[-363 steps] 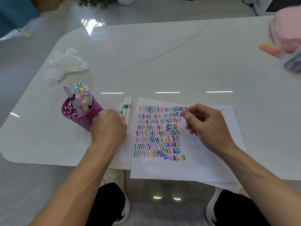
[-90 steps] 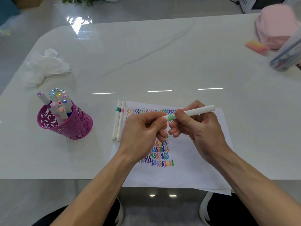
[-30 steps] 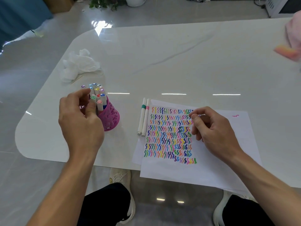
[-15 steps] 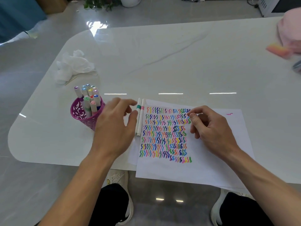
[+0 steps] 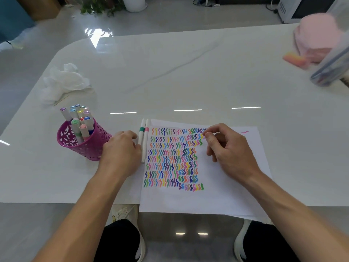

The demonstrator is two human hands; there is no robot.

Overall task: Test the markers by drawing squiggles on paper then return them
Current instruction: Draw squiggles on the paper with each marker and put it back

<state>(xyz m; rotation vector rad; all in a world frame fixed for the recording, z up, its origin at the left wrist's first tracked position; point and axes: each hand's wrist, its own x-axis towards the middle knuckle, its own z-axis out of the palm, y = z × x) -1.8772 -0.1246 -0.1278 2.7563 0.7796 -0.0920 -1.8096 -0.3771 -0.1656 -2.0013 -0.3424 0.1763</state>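
Note:
Two white markers lie side by side along the paper's left edge, one with a green band (image 5: 140, 140) and one with a pink band (image 5: 145, 142). My left hand (image 5: 120, 150) lies knuckles up beside them, its curled fingertips on the green-banded marker, which lies flat on the table. The white paper (image 5: 222, 188) carries rows of coloured squiggles (image 5: 172, 159). My right hand (image 5: 227, 150) rests on the paper at the squiggles' upper right, fingers loosely curled and holding nothing. A purple perforated cup (image 5: 88, 146) left of my left hand holds several capped markers (image 5: 79, 120).
Crumpled white tissue (image 5: 62, 82) lies at the far left of the white table (image 5: 188, 72). A pink bag (image 5: 317, 36), an orange-pink block (image 5: 294, 58) and a clear case (image 5: 334, 67) sit at the far right. The paper overhangs the table's near edge.
My left hand came from the purple cup rightward and lowered its fingers onto the green-banded marker. My right hand stayed on the paper.

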